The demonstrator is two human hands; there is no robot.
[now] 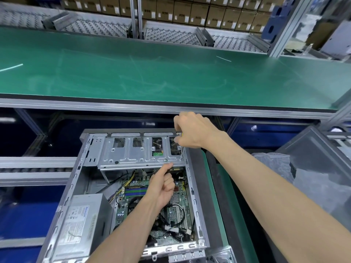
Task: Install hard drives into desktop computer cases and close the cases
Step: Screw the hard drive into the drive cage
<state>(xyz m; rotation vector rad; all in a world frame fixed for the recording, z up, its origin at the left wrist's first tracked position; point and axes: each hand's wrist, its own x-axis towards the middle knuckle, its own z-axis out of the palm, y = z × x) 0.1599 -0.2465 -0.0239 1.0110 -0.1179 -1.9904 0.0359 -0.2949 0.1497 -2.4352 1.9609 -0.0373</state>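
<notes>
Head view: an open computer case (121,196) is seen lying on its side, below the green bench (152,73). A grey power supply (81,221) is set in its near left corner, left of the left hand (161,186). That grip is curled on nothing, only its thumb pressed up against the edge of the metal drive cage (140,150). Further right, a screwdriver (181,149) is pinched by the right hand (191,131), its tip set on a screw at the cage's right corner.
</notes>
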